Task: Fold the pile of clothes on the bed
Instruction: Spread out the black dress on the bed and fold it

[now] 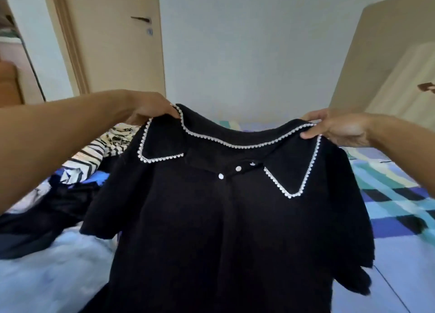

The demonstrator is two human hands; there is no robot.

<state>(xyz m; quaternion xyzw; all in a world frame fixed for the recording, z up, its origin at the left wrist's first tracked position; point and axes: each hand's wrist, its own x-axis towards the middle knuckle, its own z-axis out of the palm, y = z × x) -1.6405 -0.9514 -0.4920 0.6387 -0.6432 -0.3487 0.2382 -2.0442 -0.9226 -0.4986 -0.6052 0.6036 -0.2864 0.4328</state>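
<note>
A black short-sleeved top (235,230) with a wide collar edged in white beads and white buttons hangs in the air in front of me, front side facing me. My left hand (150,110) pinches its left shoulder at the collar. My right hand (339,129) pinches the right shoulder. The garment hangs down over the bed (47,277) and hides the middle of it. To the left lies the pile of clothes (77,171), with a black-and-white striped piece on top and dark garments below.
The bed has a pale blue sheet at the left and a blue, teal and black checked cover (395,199) at the right. A closed beige door (117,37) stands behind at the left, a white wall in the middle, a beige wardrobe (388,60) at the right.
</note>
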